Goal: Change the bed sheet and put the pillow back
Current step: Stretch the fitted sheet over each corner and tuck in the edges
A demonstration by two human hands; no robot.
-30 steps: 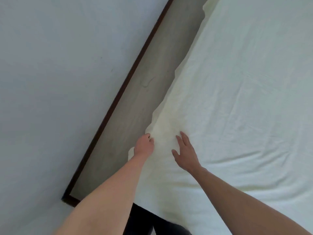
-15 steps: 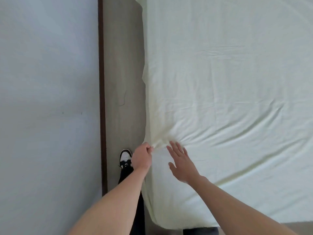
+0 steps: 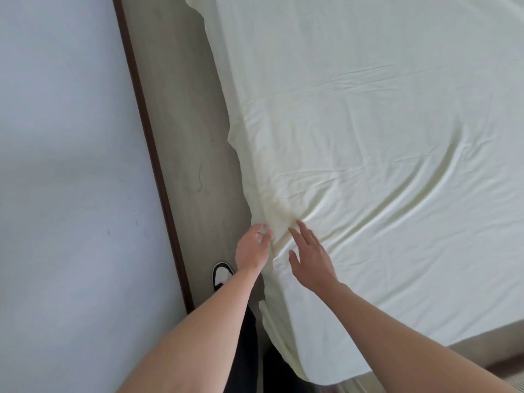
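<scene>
Pale-yellow bed sheet [image 3: 368, 137], unlabelled; right hand [image 3: 310, 256] flat on it, left hand [image 3: 252, 248] seemingly loose at its edge.

A pale grey wall [image 3: 62, 165] fills the left side, edged at its foot by a dark brown skirting board [image 3: 147, 131]. Beside it runs a strip of grey wood-grain floor [image 3: 187, 114], where a black-and-white shoe [image 3: 222, 275] stands near the skirting.
</scene>
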